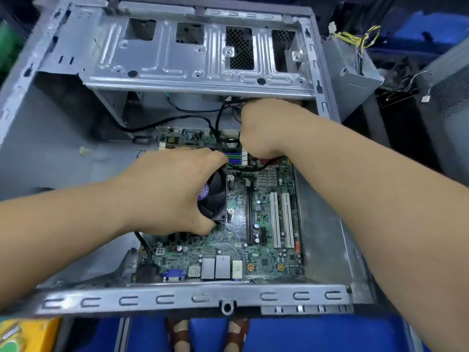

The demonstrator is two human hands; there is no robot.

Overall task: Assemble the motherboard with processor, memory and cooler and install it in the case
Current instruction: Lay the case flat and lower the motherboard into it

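Green motherboard [228,240] already lying in grey metal case [193,295]; left hand [172,194] fingers curled around black cooler fan [215,196]; right hand [264,128] fist closed, content unclear; fastening probably remaining.

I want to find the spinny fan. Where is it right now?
In the head view the black cooler fan sits on the motherboard inside the case, left of middle, gripped by the left hand.

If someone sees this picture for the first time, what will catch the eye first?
Two bare hands meet over the green motherboard lying in the open grey case. The left hand grips the black cooler fan at the centre; the right hand is curled among black cables farther back.
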